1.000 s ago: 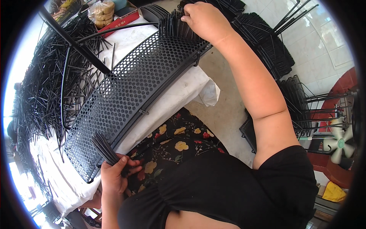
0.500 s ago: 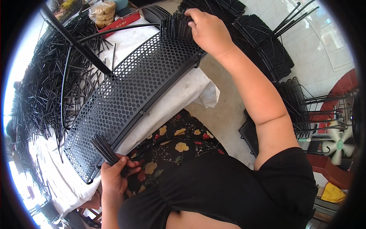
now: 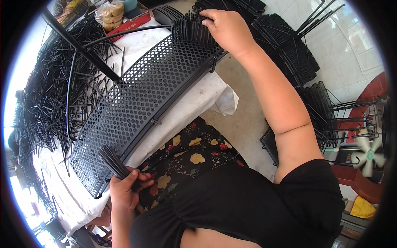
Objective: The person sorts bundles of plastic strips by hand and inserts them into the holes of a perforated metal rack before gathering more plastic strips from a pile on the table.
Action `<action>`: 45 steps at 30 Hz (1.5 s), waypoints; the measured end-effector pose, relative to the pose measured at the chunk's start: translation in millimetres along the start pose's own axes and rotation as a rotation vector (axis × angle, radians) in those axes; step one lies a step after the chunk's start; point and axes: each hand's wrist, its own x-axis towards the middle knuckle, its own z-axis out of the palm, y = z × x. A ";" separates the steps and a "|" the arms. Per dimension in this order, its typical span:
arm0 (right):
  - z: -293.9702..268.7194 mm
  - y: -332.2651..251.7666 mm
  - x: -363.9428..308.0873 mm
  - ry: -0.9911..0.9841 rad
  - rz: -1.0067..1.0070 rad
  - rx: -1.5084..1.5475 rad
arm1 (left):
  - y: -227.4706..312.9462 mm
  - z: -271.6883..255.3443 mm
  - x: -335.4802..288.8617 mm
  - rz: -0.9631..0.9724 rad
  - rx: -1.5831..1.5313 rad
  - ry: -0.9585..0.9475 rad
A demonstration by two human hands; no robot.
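Note:
A long, curved black panel (image 3: 136, 89) full of round holes lies across a white-covered table in front of me. Thin black strips (image 3: 191, 29) stand upright in a dense cluster at its far right end. My right hand (image 3: 227, 31) is bent over this cluster, thumb and forefinger closed together at a black strip among the others; the other fingertips are partly hidden. At the panel's near left end, my left hand (image 3: 126, 188) is wrapped round a bundle of loose black strips (image 3: 112, 162), which points up and away over the panel.
A big heap of black strips (image 3: 45, 82) covers the table's left side. A black rod (image 3: 82, 47) slants over the panel. Behind sit bagged buns (image 3: 111, 16) and a red box (image 3: 132, 22). Bristled black racks (image 3: 285, 49) stand on the right, with a fan (image 3: 369, 156) lower down.
My right hand shifts only slightly at the upright strips, and the cluster appears a little farther left. My left hand keeps its bundle in nearly the same place.

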 end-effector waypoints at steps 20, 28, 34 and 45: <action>-16.0 1.5 -5.4 -0.082 -0.046 -0.104 | -1.5 -3.1 -0.8 0.021 -0.009 -0.003; -9.7 -5.6 -12.0 0.083 0.033 0.053 | -0.5 -1.1 0.8 0.021 0.000 0.029; -21.5 -18.0 -2.6 0.037 0.095 0.147 | -1.8 -3.9 2.0 0.018 -0.007 0.022; -18.4 1.1 -12.4 -0.018 0.014 0.055 | -1.2 -1.7 1.4 0.020 -0.005 -0.011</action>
